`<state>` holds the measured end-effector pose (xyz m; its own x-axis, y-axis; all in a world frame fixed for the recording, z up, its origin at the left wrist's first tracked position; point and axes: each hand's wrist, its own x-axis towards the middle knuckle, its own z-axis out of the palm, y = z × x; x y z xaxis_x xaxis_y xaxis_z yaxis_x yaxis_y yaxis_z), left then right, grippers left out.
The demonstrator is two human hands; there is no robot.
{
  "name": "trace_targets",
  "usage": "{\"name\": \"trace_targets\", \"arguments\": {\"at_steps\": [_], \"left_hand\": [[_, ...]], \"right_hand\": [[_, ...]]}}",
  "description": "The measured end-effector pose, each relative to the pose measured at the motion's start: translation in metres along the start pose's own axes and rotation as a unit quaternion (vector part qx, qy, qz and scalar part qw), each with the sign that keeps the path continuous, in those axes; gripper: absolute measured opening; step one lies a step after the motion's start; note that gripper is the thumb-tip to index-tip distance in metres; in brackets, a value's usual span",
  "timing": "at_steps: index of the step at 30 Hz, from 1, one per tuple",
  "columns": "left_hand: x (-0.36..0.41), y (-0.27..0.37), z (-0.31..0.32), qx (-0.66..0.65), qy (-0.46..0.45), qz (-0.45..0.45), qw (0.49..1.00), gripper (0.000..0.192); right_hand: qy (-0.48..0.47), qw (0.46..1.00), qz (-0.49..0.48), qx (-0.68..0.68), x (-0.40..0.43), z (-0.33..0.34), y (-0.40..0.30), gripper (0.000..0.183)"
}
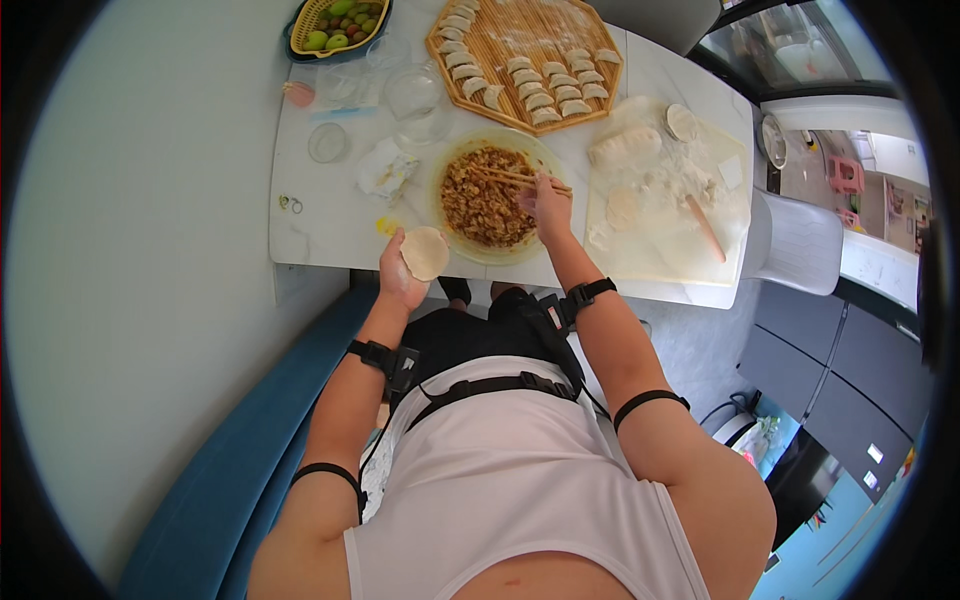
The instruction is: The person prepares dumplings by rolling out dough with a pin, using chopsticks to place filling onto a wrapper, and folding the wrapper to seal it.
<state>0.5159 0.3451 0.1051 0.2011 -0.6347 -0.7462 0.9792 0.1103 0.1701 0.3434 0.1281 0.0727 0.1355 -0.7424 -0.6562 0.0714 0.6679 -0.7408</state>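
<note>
A round dumpling wrapper [425, 254] lies flat on the palm and fingers of my left hand [397, 271], just off the table's front edge. My right hand [552, 210] grips a pair of wooden chopsticks [510, 177], whose tips touch the brown minced filling [484, 199]. That filling sits in a wide pale bowl [495, 256] in front of me. Behind the bowl, rows of folded dumplings [545, 115] rest on an octagonal bamboo tray [502, 75]. To the right, a floured mat [660, 259] carries a lump of dough [627, 147], another flat wrapper [622, 207] and a small rolling pin [706, 228].
A fruit basket [300, 36] stands at the back left. Nearer are a glass jar [412, 91], a small glass dish [328, 142], a crumpled wrapper packet [386, 169] and two rings [296, 205]. A small floured cup [682, 122] stands on the mat. A grey chair [799, 240] is right of the table.
</note>
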Motion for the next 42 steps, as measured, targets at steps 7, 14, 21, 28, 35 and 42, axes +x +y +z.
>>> {"name": "trace_targets", "arguments": {"at_steps": [7, 14, 21, 28, 35, 42], "left_hand": [[0.000, 0.003, 0.003, 0.015, -0.008, 0.000, 1.000, 0.053], [-0.006, 0.008, 0.011, 0.025, -0.009, -0.004, 1.000, 0.053], [-0.003, 0.007, 0.010, 0.032, -0.014, -0.016, 0.999, 0.053], [-0.002, 0.008, 0.022, 0.037, -0.011, 0.006, 0.999, 0.053], [0.007, 0.009, 0.024, 0.042, -0.014, 0.002, 0.999, 0.054], [0.036, -0.002, 0.034, 0.079, 0.003, 0.023, 0.997, 0.057]], "right_hand": [[-0.089, 0.987, -0.047, -0.122, 0.000, -0.001, -0.016, 0.016], [-0.095, 0.995, -0.022, 0.015, 0.002, -0.004, -0.009, 0.013], [-0.076, 0.994, -0.004, 0.076, 0.011, 0.002, 0.015, 0.015], [-0.067, 0.991, 0.017, 0.116, 0.006, -0.006, 0.010, 0.016], [-0.063, 0.979, 0.088, 0.175, 0.001, -0.026, 0.005, 0.017], [-0.099, 0.976, 0.074, 0.182, -0.036, -0.038, -0.029, 0.014]]}}
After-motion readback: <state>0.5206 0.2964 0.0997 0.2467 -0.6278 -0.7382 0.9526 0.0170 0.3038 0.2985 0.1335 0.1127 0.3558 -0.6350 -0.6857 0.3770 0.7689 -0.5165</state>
